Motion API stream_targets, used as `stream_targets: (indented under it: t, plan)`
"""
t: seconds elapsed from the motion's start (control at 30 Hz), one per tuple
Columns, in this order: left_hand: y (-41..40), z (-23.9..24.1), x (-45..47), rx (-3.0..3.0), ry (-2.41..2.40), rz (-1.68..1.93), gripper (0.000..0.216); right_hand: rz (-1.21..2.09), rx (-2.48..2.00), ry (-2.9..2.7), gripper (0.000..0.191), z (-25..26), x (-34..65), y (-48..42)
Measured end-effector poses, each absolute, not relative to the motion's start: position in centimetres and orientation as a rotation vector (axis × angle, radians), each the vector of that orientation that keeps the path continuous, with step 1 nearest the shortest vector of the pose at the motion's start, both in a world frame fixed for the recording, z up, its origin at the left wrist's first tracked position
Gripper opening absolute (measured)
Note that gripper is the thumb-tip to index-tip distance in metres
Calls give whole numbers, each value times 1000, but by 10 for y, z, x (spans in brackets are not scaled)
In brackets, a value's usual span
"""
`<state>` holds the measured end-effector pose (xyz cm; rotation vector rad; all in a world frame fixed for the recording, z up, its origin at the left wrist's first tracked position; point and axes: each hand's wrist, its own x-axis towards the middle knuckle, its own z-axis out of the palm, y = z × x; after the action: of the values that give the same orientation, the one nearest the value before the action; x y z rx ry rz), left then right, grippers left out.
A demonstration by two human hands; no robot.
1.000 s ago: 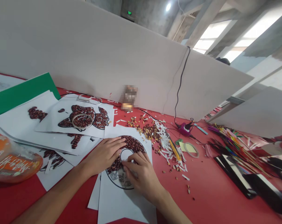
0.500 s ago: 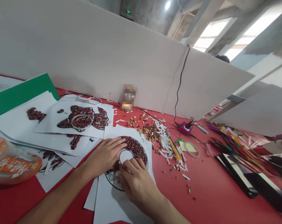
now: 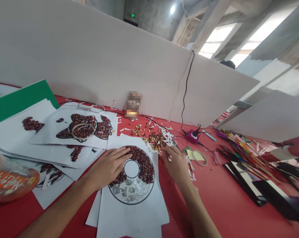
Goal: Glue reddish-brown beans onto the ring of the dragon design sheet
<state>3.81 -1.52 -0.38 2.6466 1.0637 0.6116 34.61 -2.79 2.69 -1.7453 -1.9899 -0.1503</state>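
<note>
On the red table's [image 3: 214,208] near middle lies a sheet [image 3: 129,219] with a ring [image 3: 139,191] partly filled with dark beans [image 3: 146,162]; the left hand [image 3: 110,167], flat, empty, fingers outstretched, hides its left side. Rightward, the right hand [image 3: 175,162] half-curls beside the bean pile [image 3: 155,139], blocking some paper shreds [image 3: 167,135]; whether it pinches anything, I cannot tell. Near left, an orange package [image 3: 13,180] is cut off; the far pixelated object [image 3: 133,104] is unreadable.
</note>
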Motion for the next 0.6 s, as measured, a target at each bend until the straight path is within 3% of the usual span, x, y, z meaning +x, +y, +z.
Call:
stream_targets:
  t: [0.2, 0.6]
  plan:
    - [-16, -5, 39, 2587, 1078, 621, 42, -218, -2095, -1975, 29, 22, 382, -23]
    - [-15, -3, 38, 2568, 1074, 610, 42, -38, -2206, -1988, 18, 15, 383, -21]
